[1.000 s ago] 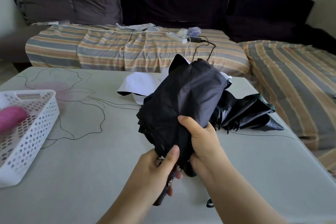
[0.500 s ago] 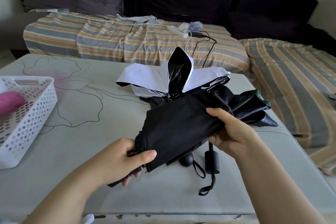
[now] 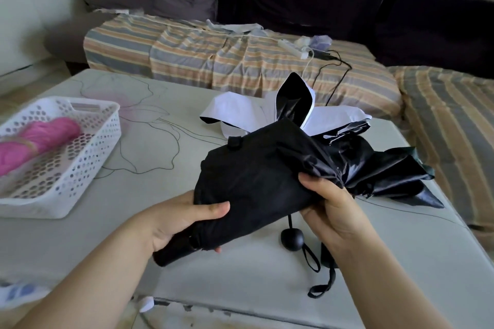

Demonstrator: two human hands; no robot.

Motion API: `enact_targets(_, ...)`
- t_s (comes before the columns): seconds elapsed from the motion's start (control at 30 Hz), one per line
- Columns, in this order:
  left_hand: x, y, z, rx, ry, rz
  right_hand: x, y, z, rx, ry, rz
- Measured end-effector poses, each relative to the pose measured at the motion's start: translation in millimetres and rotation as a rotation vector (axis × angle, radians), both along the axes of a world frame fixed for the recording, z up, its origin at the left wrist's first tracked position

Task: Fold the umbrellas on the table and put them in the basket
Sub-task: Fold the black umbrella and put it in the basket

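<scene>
The black umbrella (image 3: 256, 181) is mid-fold, held just above the table (image 3: 240, 270) at centre, its loose canopy probably still to be wrapped and strapped before going to the basket (image 3: 88, 168) at 9 o'clock. The handle end is gripped by the left hand (image 3: 173, 222), fingers curled round it; the canopy is pinched at 3 o'clock by the right hand (image 3: 328, 203), fingers bent

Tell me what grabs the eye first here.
The black umbrella, gripped by the left hand near its handle and the right hand at the canopy, fills the centre. A pink umbrella lies in the white basket at left; a white umbrella sprawls behind.
</scene>
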State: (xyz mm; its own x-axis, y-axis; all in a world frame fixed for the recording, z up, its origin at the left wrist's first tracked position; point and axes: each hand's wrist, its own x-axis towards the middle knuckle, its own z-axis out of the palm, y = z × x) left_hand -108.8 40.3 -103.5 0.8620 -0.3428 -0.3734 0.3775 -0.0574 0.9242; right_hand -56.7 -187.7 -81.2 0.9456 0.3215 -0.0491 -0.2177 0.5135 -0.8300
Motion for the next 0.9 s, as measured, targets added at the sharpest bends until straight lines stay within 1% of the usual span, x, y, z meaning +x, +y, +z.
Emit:
enact_targets(0.07, -5.5, -3.8, 5.3, 0.029, -0.041, 0.075, 2.4, -5.0, 2.4, -0.024, 0.004, 0.052)
enact_targets(0.13, -11.3, -6.2, 11.4, 0.079, -0.077, 0.120, 3.1, -15.1, 8.9, -0.162, -0.020, 0.120)
enact_targets(0.23, -18.3, 0.1, 24.1, 0.231, -0.180, 0.143, -2.0, -28.0, 22.8, -0.471, -0.089, 0.174)
enact_targets(0.3, -23.9, 7.0, 33.4, 0.365, -0.251, 0.119, -11.5, -27.4, 27.4, -0.593, -0.105, 0.150)
enact_targets(0.37, -30.9, 11.5, 39.6, 0.498, -0.318, 0.091, -23.5, -23.9, 25.9, -0.663, -0.114, 0.110)
enact_targets(0.5, -45.1, 13.1, 43.2, 0.629, -0.400, 0.124, -45.4, -17.5, 18.8, -0.698, -0.148, -0.004)
enact_targets(0.63, -49.9, 20.0, 34.4, 0.724, -0.401, 0.146, -59.1, -9.3, 4.8, -0.688, -0.159, -0.038)
enact_targets(0.7, -52.1, 24.3, 23.9, 0.720, -0.382, 0.182, -64.9, -0.8, -0.1, -0.631, -0.115, -0.050)
enact_targets(0.83, -48.1, 40.9, 1.7, 0.640, -0.353, 0.269, -68.4, 23.1, -5.3, -0.514, -0.080, -0.063)
enact_targets(0.9, -39.8, 48.6, -4.6, 0.686, -0.357, 0.314, -60.8, 33.6, -13.0, -0.480, -0.058, -0.075)
